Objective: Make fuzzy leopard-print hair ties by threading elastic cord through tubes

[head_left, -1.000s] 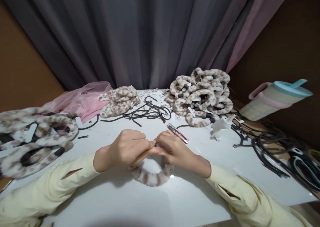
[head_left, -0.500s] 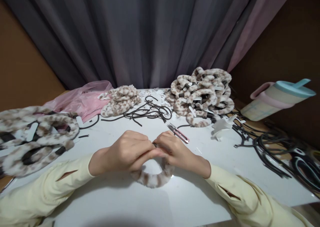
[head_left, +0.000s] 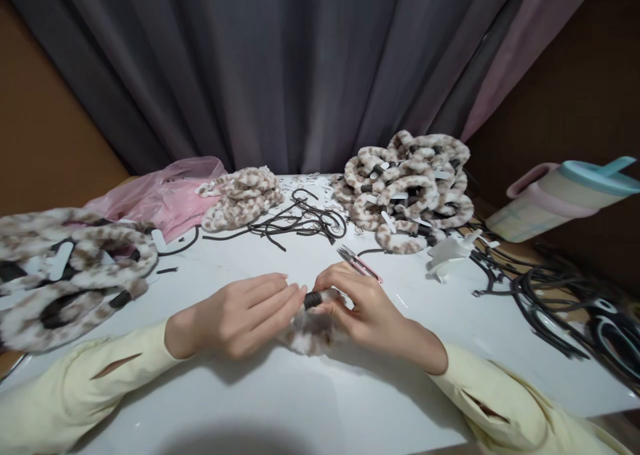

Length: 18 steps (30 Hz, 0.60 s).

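While the right hand (head_left: 367,305) pinched a fluffy brown-and-white ring (head_left: 310,340) between thumb and fingers, just beside its dark band (head_left: 312,300), the left hand (head_left: 235,318) lay with its fingers straight and close together, tips at the band's other end. Whether the left hand gripped anything could not be told, since its palm side was hidden. The two hands were near each other but apart, and the ring sat between them, low over the front middle of the white surface (head_left: 240,401).

Just beyond the right hand were pink-handled snips (head_left: 357,261), partly covered by it, their blades pointing away to the left. Farther back lay a loose tangle of dark cords (head_left: 300,223), with a mound of fluffy patterned pieces (head_left: 243,198) to its left, next to a pink plastic bag (head_left: 160,195). A heap of banded rings (head_left: 410,188) rose at the back right, and more rings (head_left: 75,275) overlapped at the left edge. A blue-lidded tumbler (head_left: 555,198) stood at the far right, behind black cords (head_left: 540,295).
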Each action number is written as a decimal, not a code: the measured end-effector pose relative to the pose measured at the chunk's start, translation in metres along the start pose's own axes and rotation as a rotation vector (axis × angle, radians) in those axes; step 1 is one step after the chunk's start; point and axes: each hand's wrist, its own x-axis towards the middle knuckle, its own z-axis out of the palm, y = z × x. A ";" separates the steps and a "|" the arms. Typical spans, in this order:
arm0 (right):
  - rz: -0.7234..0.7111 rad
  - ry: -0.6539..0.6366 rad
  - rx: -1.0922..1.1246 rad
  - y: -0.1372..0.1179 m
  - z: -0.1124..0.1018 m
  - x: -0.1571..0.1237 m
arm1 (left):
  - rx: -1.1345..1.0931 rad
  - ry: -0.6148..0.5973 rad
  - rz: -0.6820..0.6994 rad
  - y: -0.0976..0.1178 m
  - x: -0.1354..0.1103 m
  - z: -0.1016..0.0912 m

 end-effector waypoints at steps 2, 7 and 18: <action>0.064 -0.021 0.037 -0.006 0.000 -0.001 | 0.002 0.023 0.039 0.000 0.003 -0.002; 0.199 -0.030 0.094 -0.013 0.001 -0.001 | -0.121 0.056 -0.055 0.002 0.006 -0.003; -0.077 0.142 -0.305 -0.008 0.020 -0.009 | -0.597 0.142 -0.680 0.016 0.014 0.007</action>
